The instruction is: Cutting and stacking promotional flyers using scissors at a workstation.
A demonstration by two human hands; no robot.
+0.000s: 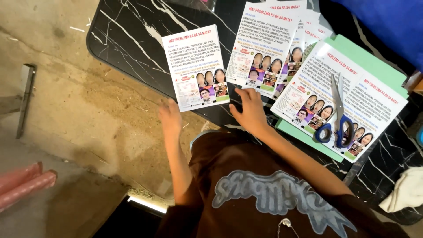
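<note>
A single printed flyer (196, 66), white with small photos at its lower end, lies on the black marble-patterned table (128, 35). My left hand (170, 117) rests at the table's edge, its fingertips at the flyer's lower left corner. My right hand (249, 108) lies flat on the table with fingers apart, between that flyer and a fanned stack of the same flyers (269, 44), touching the stack's lower edge. Neither hand grips anything. Blue-handled scissors (337, 119) lie shut on a wider uncut printed sheet (365, 94) over a green board (374, 59).
A white cloth (406, 189) lies at the table's lower right, and a blue object (383, 22) sits at the top right. On the concrete floor to the left are a metal bar (24, 101) and two pink rolls (22, 183).
</note>
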